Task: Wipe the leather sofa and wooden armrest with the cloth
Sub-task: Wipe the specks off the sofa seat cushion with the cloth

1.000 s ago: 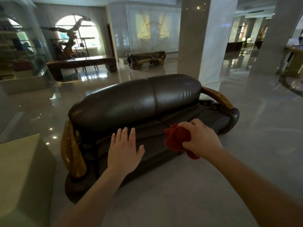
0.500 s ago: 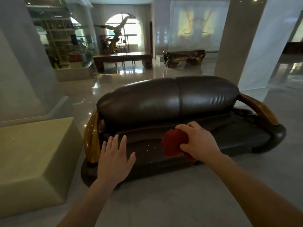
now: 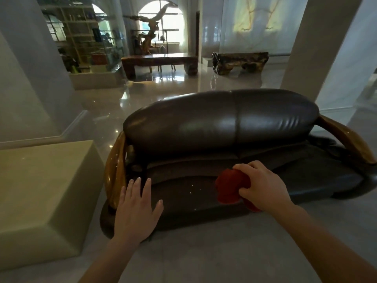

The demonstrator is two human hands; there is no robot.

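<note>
A dark brown leather sofa [image 3: 214,123] with a rounded backrest fills the middle of the view. A curved golden wooden armrest [image 3: 114,170] stands at its left end and a second wooden armrest [image 3: 346,139] at its right end. My right hand [image 3: 263,186] grips a bunched red cloth [image 3: 230,186] and presses it on the seat near the middle. My left hand [image 3: 136,209] is spread flat, fingers apart, over the seat's left front part beside the left armrest.
A pale green block pedestal [image 3: 44,193] stands close to the sofa's left end. A white pillar [image 3: 320,41] rises behind the sofa on the right. A long wooden table [image 3: 159,60], a carved bench [image 3: 240,62] and glass shelving [image 3: 81,37] stand far back.
My view has swung left along the sofa. The cloth in my right hand has slid leftward across the seat. My left hand has stayed spread near the left armrest.
</note>
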